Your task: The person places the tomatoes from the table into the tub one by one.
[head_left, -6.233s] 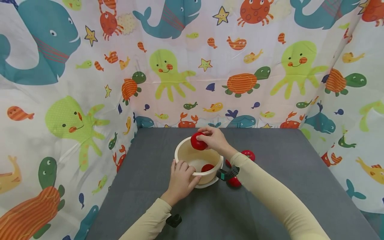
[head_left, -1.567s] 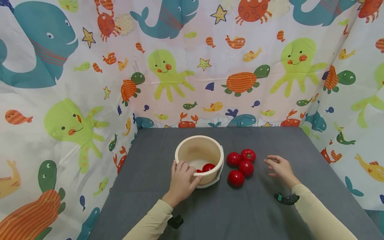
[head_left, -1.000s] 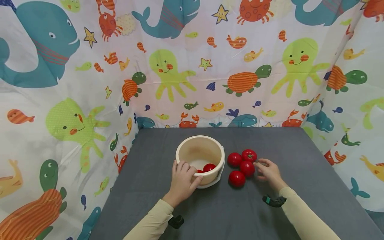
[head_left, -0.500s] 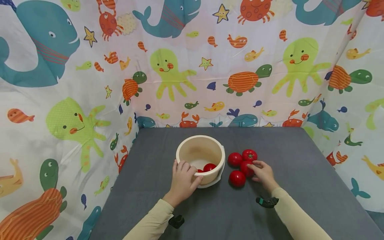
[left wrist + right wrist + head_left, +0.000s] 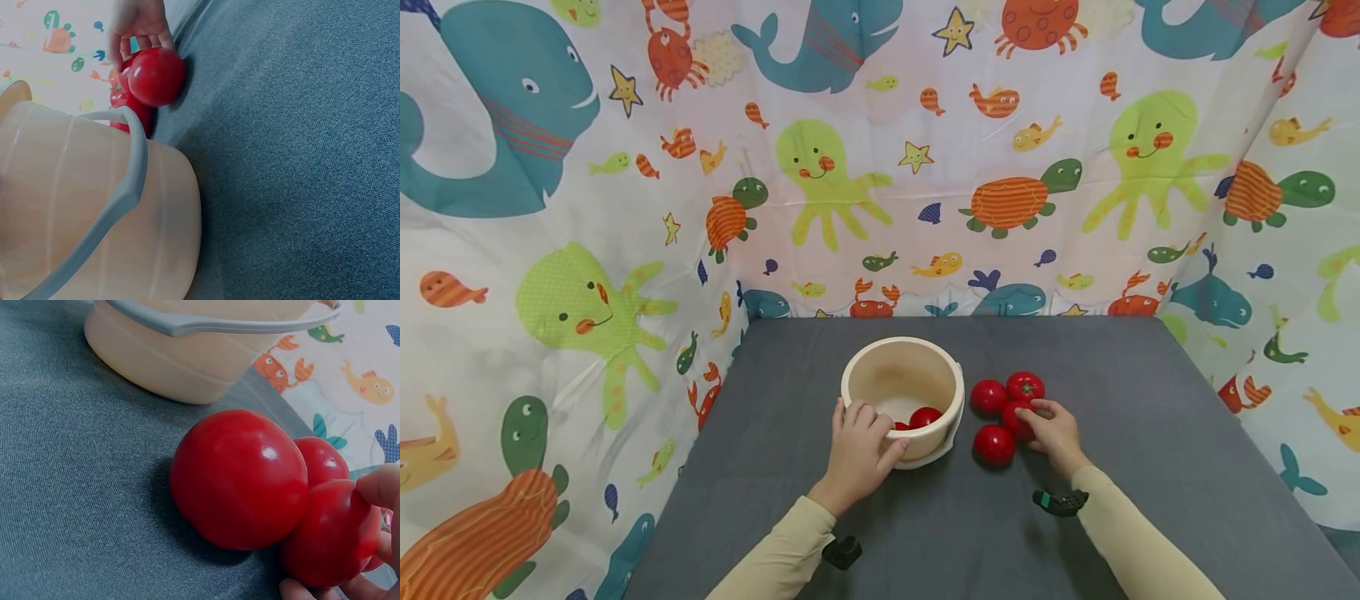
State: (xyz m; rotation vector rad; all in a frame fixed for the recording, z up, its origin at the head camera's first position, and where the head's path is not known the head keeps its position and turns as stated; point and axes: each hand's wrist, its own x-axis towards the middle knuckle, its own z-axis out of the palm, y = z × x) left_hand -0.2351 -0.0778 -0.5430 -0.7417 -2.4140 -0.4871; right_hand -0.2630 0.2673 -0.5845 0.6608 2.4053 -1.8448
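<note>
A cream bucket (image 5: pixel 901 371) with a grey handle (image 5: pixel 134 169) stands on the grey table in the head view. My left hand (image 5: pixel 856 450) grips its near rim, fingers over the edge and thumb on the outside. Two red tomatoes (image 5: pixel 925 417) show in part inside it, near that hand. To the right, my right hand (image 5: pixel 1054 433) holds a tomato (image 5: pixel 331 531) that sits within a cluster, thumb on top and fingers low around its side. Close by are a front tomato (image 5: pixel 994 446), a left one (image 5: pixel 988 397) and a back one (image 5: pixel 1026 387) with a green stem mark.
The grey cloth-covered table (image 5: pixel 790 383) extends around the bucket and tomatoes. A sea-animal patterned curtain (image 5: pixel 865 208) hangs along its back and both sides. Each wrist carries a black strap device, such as the right wristband (image 5: pixel 1060 502).
Earlier my right hand held a tomato above the bucket; later a second tomato shows inside. That hand has since moved left from the table's right side onto another tomato. The left hand stays put.
</note>
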